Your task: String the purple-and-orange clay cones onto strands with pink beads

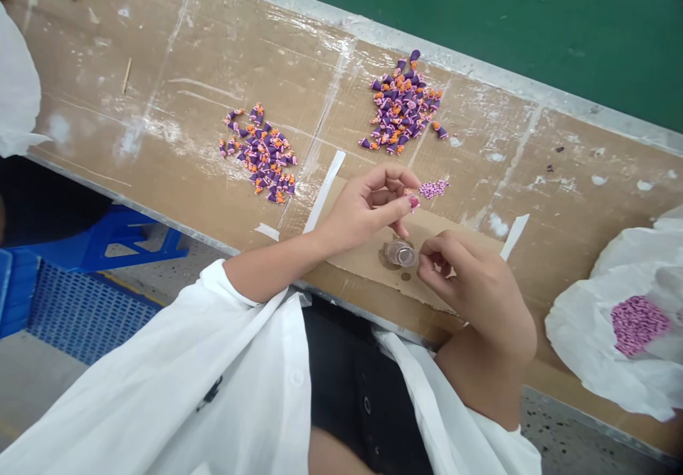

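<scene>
My left hand point(381, 201) hovers over the cardboard sheet, its thumb and fingers pinched on a small pink piece point(413, 203) that is mostly hidden. Close beyond it lies a little heap of tiny pink-purple bits point(435, 189). My right hand point(453, 265) is closed in a pinch beside a small clear cup point(401, 253); what its fingers hold, if anything, is hidden. Two piles of small purple, orange and pink figures lie farther off, a left pile point(264, 153) and a right pile point(403, 109).
At the right, crumpled white paper point(579, 318) holds many pink bits point(640, 326). White tape strips point(325, 190) edge the cardboard sheet point(352, 269). A thin wooden stick point(126, 75) lies at the left. A blue stool point(122, 237) stands below the table edge.
</scene>
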The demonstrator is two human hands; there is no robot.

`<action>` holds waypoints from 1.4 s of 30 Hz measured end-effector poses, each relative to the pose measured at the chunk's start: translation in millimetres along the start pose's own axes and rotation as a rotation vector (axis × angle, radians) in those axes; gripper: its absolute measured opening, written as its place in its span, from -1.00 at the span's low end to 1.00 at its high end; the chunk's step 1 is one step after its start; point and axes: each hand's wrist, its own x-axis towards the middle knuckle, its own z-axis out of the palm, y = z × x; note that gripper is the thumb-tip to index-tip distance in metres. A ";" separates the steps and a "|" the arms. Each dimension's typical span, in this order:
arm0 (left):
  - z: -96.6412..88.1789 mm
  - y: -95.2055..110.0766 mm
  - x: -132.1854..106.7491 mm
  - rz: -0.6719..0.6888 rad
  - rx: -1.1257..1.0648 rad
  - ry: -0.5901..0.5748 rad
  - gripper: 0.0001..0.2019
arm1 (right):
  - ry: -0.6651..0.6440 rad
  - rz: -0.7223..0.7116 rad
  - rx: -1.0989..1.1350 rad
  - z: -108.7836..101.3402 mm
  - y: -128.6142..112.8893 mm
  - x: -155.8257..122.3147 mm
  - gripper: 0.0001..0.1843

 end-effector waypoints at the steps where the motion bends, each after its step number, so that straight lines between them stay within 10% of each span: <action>1: -0.4 -0.4 -0.2 0.002 0.011 0.009 -0.61 | -0.007 0.003 -0.015 1.7 -0.1 -0.4 -0.83; 19: 0.9 -2.1 1.6 -0.082 -0.012 0.133 -0.38 | -0.023 0.051 -0.032 1.2 -6.8 -1.8 -0.79; 29: 11.0 3.0 -6.1 -0.398 -0.325 -0.097 -0.53 | 0.680 0.112 0.208 22.5 -21.3 10.4 -0.76; 42: 13.0 -3.5 -10.8 -0.478 -0.396 -0.142 -0.52 | 0.658 0.075 -0.035 27.6 -29.2 16.4 -0.73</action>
